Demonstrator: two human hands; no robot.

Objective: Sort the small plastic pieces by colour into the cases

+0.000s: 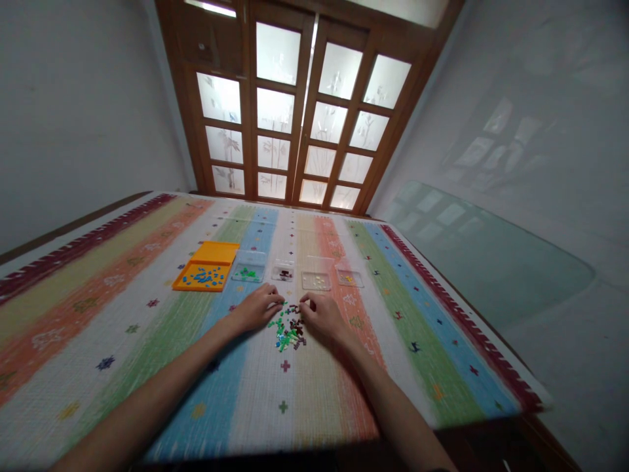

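A loose pile of small bricks, mostly green and dark brown with a few blue and pale ones, lies on the striped tablecloth between my hands. At its left edge is my left hand, fingers curled and tips drawn together beside some green bricks. On the opposite side my right hand pinches thumb and forefinger close to the dark brown bricks. Whatever either hand's fingertips hold is too small to make out.
Beyond the hands stand an orange box with blue bricks, a clear box with green ones, a small box with dark ones, a box with pale ones and another with yellow ones. All rest on the tablecloth.
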